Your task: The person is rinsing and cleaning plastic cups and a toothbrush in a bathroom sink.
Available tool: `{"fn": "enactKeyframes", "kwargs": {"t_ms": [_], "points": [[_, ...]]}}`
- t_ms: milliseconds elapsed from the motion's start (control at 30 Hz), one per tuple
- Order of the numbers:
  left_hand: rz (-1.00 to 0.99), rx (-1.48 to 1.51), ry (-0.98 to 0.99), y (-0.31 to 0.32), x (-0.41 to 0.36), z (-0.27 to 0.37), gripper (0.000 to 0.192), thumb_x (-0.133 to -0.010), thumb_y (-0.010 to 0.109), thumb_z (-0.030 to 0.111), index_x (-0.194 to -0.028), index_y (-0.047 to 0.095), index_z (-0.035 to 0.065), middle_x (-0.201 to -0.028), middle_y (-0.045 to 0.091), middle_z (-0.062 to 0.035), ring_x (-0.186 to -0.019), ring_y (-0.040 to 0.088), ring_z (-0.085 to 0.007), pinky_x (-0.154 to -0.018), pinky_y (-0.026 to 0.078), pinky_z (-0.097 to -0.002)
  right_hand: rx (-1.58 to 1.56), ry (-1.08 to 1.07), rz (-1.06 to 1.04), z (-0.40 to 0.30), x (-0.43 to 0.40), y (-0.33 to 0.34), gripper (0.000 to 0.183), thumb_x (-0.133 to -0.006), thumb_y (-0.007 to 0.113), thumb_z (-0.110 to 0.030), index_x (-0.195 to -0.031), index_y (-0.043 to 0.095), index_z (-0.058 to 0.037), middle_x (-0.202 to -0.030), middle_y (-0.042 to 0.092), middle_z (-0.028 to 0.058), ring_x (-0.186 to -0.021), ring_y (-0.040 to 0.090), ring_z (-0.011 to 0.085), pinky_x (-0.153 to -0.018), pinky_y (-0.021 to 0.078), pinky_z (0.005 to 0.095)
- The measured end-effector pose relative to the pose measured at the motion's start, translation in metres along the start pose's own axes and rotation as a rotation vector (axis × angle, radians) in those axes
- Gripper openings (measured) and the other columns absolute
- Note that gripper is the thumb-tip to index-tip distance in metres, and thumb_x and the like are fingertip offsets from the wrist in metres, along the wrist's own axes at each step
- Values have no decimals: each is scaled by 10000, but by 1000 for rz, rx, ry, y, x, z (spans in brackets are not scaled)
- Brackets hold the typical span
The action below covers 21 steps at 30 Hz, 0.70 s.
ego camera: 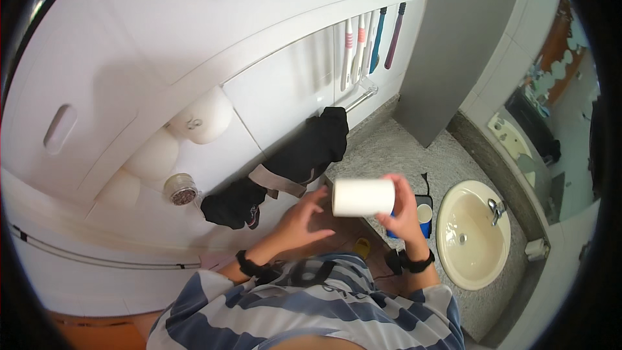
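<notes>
My right hand (402,211) grips one end of a white paper roll (363,197), which lies sideways in front of my body. Its fingers curl round the roll's right end. To the left of the roll, my left hand (307,221) is raised with fingers apart and holds nothing; a gap separates it from the roll. Black cloth (301,150) with a grey band (276,181) hangs from a metal rail (360,99) beyond the left hand. Beneath the right hand, a blue and black item (423,228) with a cream round cup or lid (424,213) rests on the stone counter (376,148), partly hidden.
A cream washbasin (461,248) with a chrome tap (495,211) is set in the counter at right, below a mirror (549,121). Several toothbrushes (359,48) hang under a white cabinet (272,14). A grey panel (452,48) stands on the counter. A round container (180,189) is at left.
</notes>
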<state>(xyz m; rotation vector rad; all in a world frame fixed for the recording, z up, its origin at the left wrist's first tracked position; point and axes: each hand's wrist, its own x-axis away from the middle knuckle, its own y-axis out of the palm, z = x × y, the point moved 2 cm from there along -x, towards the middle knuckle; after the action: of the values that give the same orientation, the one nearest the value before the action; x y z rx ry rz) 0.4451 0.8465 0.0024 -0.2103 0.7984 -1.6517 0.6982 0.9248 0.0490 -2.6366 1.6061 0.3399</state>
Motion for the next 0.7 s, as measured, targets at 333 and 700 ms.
{"fn": "enactKeyframes", "kwargs": {"t_ms": [333, 700], "points": [[205, 26, -196, -53, 116, -56, 816, -853, 794, 168, -1523, 346, 37, -1228, 642, -164, -909, 705, -241, -832, 538, -373, -328, -237, 28, -34, -104, 108, 641, -914, 726, -254, -1420, 430, 6, -1321, 571, 101, -1244, 538, 192, -1060, 432, 359], [267, -15, -285, -68, 174, -64, 729, -860, 771, 122, -1468, 382, 18, -1219, 641, -142, -889, 691, -229, -822, 542, -360, -243, -377, 31, -56, -140, 153, 595, -1048, 537, -446, -1401, 477, 30, -1366, 588, 122, -1262, 568, 229, -1088, 451, 441]]}}
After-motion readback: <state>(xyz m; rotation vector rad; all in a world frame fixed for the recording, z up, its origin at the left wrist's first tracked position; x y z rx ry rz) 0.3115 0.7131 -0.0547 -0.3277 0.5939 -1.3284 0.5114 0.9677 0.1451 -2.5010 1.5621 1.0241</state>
